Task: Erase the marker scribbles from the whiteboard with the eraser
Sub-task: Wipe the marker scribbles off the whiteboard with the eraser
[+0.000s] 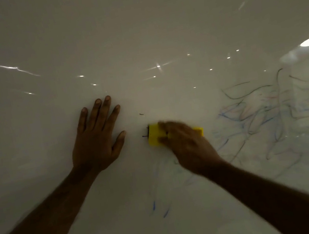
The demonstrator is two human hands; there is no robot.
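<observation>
Right hand [186,142] clamps the yellow eraser [156,137] flat on the whiteboard [156,34], just right of the left hand [96,139], spread open and empty. Best press evenly, sweeping right into the scribbles [261,111].

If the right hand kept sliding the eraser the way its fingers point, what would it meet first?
Probably the short dark marks at the eraser's left edge. Beyond them, the left hand's thumb, though the right hand is blurred.
</observation>
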